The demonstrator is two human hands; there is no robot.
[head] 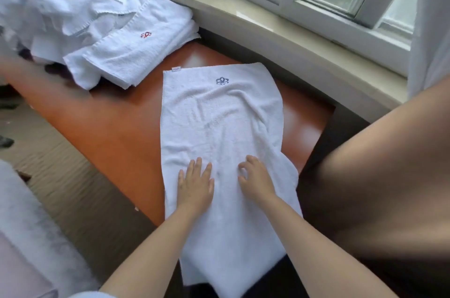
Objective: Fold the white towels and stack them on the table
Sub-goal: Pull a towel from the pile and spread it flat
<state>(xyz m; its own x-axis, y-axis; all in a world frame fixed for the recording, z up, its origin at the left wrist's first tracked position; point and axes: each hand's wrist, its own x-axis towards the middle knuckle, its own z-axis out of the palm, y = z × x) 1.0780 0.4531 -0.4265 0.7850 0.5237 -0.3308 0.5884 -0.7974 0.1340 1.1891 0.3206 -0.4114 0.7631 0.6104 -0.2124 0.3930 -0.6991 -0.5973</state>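
Observation:
A long white towel [221, 117] with a dark blue emblem lies lengthwise on the orange-brown table [117, 132], its near end hanging over the front edge. My left hand [194, 185] rests flat on it with straight fingers. My right hand [255, 178] presses the towel just to the right, fingers slightly bent, holding nothing. At the table's far left lies a loose heap of white towels [80, 17] with red emblems; the one on its near side is folded.
A stone window sill [280, 30] and window frames run along the far side. A brown chair back or cushion [377, 188] rises at the right. A white bed edge [29, 224] is at lower left, with carpeted floor between it and the table.

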